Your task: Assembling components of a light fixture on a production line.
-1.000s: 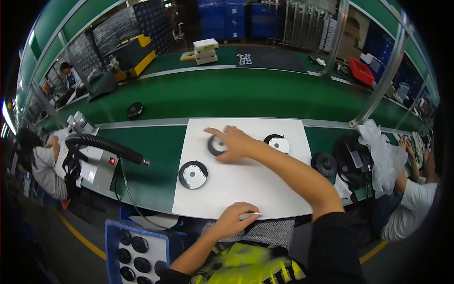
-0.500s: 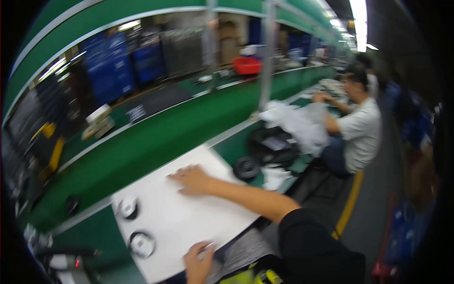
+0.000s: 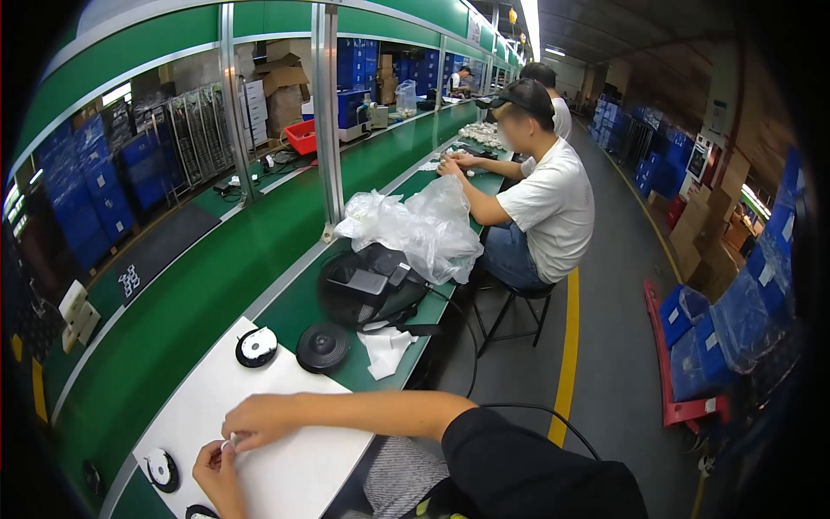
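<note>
Over a white board (image 3: 294, 471) on the green bench, my two hands meet. My left hand (image 3: 218, 477) is closed, its fingertips pinching a small white piece (image 3: 231, 442) too small to name. My right hand (image 3: 264, 419) reaches in from the right, its fingers closed on the same piece. Near the board's far corner lies a round black part with a white face (image 3: 257, 346). A similar black-and-white round part (image 3: 162, 470) lies left of my hands, and another (image 3: 201, 512) is cut off by the lower rim.
Beyond the board lie a black ribbed disc (image 3: 322, 348), a crumpled white sheet (image 3: 385, 350), a black bag (image 3: 367, 285) and clear plastic bags (image 3: 415, 229). A co-worker (image 3: 549, 199) sits on a stool farther along. A black cable (image 3: 536, 406) hangs by my right arm.
My view has swung right. My right hand has left the board's surface and joined my left at the small white piece. A black-and-white round part now shows near the far corner.
</note>
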Demonstrator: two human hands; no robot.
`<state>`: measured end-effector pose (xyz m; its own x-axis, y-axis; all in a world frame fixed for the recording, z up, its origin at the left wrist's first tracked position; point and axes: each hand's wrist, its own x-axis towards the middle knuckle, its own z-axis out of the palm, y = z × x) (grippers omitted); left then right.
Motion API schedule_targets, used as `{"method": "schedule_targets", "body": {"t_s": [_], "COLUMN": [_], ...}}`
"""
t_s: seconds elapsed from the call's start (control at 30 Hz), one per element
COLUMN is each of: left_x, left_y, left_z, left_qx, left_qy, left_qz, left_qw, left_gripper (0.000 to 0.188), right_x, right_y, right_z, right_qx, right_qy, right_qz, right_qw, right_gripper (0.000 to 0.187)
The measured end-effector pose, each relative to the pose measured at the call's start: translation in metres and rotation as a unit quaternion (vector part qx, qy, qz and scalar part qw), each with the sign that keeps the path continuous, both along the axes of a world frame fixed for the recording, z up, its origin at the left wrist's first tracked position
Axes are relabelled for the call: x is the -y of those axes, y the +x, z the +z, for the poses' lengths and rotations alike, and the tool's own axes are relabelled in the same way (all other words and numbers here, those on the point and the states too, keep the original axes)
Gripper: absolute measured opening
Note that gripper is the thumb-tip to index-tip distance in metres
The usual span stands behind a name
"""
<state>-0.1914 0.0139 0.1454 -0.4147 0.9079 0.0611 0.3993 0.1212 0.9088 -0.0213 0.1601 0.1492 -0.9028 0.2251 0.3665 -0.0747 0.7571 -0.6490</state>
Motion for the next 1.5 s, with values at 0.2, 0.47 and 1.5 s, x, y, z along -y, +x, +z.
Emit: {"method": "schedule_targets", "body": {"t_s": [0.2, 0.47, 1.5], "left_x": [0.009, -0.001, -0.001], "left_y": [-0.017, -0.006, -0.01], "left_z": [-0.036, -0.016, -0.019], "left_qx": [-0.055, -0.16, -0.181], "left_qy": [0.084, 0.05, 0.078], "left_qz": [0.029, 0.028, -0.008], "left_qw": [0.994, 0.985, 0.98], "left_gripper": [0.012, 0.014, 0.006], "right_x": [0.0, 0.002, -0.003], "right_y": [-0.032, -0.019, -0.024], "right_z": [-0.049, -0.034, -0.022], "right_qx": [-0.058, -0.051, -0.004], "right_qy": [0.014, 0.146, 0.007], "right_qz": [-0.002, -0.039, -0.063], "right_qw": [0.998, 0.987, 0.998], "right_gripper": [0.018, 0.009, 0.01]}}
